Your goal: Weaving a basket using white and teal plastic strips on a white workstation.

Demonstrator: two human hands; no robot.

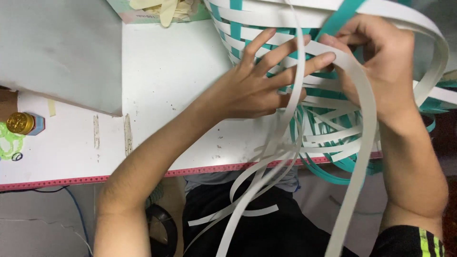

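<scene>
A half-woven basket (266, 24) of white and teal plastic strips lies on its side on the white table (171, 81). My left hand (262, 78) presses flat against its woven wall, fingers spread across the strips. My right hand (376, 62) grips a wide white strip (364, 109) near the basket's rim; that strip runs down over my wrist toward my lap. Loose white strip ends (257, 190) and teal strip ends (333, 173) hang over the table's front edge.
A grey board (57, 47) covers the table's far left. A small gold-capped bottle (21, 123) and a green ring shape (7, 143) sit at the left edge. A box of pale gloves (162, 10) stands at the back. The table edge has a red trim (143, 175).
</scene>
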